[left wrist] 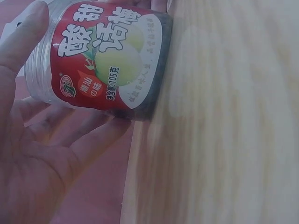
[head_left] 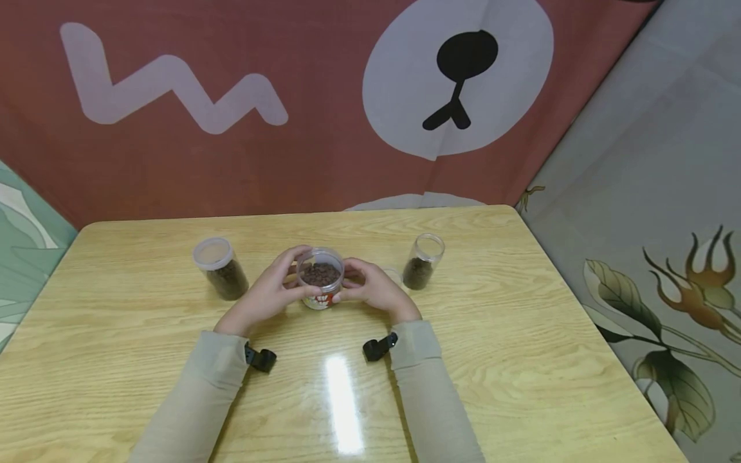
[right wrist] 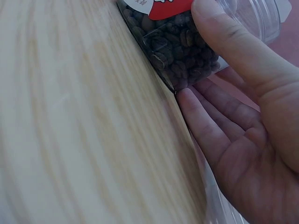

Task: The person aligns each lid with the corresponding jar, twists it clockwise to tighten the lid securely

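Observation:
A wide clear plastic jar stands upright on the table, uncapped, with small dark brown pieces inside. Its red and white label carries a picture of pale green fruit. My left hand holds the jar's left side, thumb toward the front and fingers around the back. From the right, my right hand grips it the same way. In the right wrist view the right thumb presses the wall, and the dark pieces show through the clear side.
A taller jar with a whitish lid and dark contents stands left of my left hand. Right of my right hand is an uncapped clear jar, partly filled; a clear round lid lies beside it. The wooden table meets a printed cloth behind.

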A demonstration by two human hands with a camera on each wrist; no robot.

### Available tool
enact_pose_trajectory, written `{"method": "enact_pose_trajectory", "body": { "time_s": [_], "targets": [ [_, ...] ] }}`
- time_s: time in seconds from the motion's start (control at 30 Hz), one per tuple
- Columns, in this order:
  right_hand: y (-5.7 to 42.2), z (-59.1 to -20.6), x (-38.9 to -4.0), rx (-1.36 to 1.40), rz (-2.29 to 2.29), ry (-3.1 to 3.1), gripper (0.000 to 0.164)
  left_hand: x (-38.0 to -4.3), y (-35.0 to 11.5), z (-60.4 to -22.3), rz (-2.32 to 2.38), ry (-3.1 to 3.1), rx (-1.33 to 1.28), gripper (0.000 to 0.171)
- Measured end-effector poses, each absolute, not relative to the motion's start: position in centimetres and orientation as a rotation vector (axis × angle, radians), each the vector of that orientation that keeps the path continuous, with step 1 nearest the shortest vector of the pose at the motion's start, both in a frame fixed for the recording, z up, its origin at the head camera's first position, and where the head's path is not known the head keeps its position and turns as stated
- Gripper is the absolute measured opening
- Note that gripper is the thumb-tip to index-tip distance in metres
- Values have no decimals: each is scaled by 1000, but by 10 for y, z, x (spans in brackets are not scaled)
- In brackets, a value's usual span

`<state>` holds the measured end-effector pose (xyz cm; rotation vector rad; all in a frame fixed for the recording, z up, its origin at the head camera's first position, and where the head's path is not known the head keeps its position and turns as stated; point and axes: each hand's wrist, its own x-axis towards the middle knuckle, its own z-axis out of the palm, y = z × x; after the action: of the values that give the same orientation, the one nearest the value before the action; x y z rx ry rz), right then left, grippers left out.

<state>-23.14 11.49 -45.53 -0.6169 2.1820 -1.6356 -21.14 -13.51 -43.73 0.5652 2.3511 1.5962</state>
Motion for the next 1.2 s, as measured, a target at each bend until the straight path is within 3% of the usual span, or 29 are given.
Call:
{"method": "enact_pose_trajectory", "body": {
  "time_s": [0.57,0.93,1.2],
  "targets": [
    [115,-456,-233,-666,-1618,2180,57,-210,-131,-434,1479,2526,571,92],
    [116,-456,-233,-653,-1622,2172,55,-210,-126,-428,1420,2576,626,81],
    [117,-456,-233,-669,-1625,2172,56,-210,-122,-425,1367,2622,627,83]
  ]
}}
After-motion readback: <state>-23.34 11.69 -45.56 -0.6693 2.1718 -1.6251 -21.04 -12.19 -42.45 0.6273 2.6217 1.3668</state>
